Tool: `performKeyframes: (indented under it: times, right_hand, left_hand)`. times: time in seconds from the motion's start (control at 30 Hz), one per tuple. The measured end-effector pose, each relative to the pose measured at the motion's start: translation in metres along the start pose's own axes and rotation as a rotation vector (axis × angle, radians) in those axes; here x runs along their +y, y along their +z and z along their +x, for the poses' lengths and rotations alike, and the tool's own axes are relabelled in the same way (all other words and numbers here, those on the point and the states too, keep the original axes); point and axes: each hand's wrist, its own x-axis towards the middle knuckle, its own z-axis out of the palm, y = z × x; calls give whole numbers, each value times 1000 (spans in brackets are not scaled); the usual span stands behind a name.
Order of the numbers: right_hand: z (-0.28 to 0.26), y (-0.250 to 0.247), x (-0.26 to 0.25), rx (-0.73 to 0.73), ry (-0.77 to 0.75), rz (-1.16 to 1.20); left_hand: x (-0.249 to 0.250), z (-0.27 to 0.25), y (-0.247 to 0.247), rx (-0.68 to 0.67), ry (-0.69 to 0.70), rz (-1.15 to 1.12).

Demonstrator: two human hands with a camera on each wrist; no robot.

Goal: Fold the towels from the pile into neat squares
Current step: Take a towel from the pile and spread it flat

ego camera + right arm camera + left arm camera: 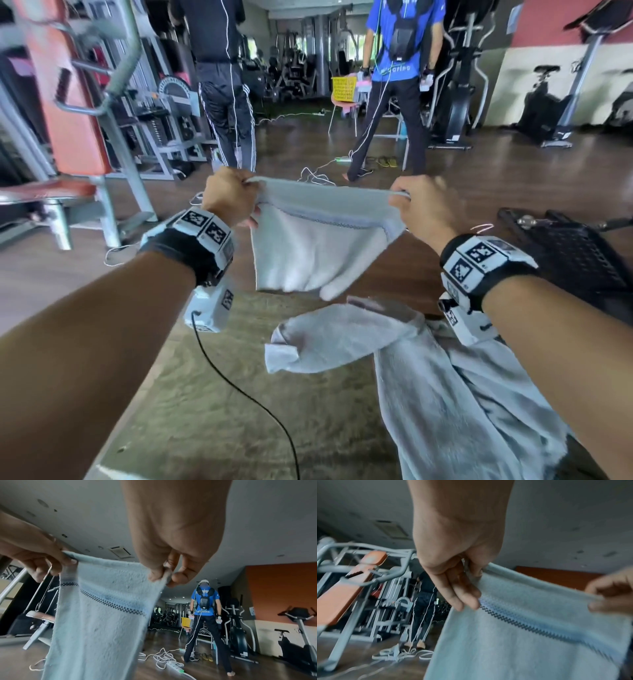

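Pinched at its two upper corners, a pale blue towel is held up in mid-frame of the head view. The left hand grips one corner between thumb and curled fingers, and the right hand grips the other the same way, so both grips are closed on cloth. The towel hangs free below its stretched top edge, above the grey-green bench, and a dark zigzag stripe is seen running across it just under the edge.

Little of the task appears to be done. No folded square can be found in any view. This towel seems to be doubled over once at most, though that cannot be confirmed, and its remaining folds are still to be made. At least one more crumpled towel lies on the bench in the lower right of the head view and is judged to be waiting its turn.

How many towels make up that heap cannot be told, since it is cut off by the frame's lower edge and partly covered by the right forearm. The towel's lower hem is cropped in both wrist views, and the left wrist view is blurred.
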Motion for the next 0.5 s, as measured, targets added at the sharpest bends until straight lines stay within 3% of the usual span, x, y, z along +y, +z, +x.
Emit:
performKeyframes:
  times: [0.1,0.2,0.33,0.43,0.5]
  right_hand:
    - [16,35,10,-120,40,44]
    - [25,51,16,-143,28,21]
    - [24,42,4,-55,23,112]
    - [19,40,-1,92,-35,208]
    - [9,41,-1,62,-76,312]
  left_hand:
    - [-9,4,7,-39,-125,-144]
    - [-23,12,6,-7,-79,-177]
    - [-36,17,-4,138,43,-151]
    - [-46,0,-8,160,55,-89]
    - [-55,-19,-11,154,39,-72]
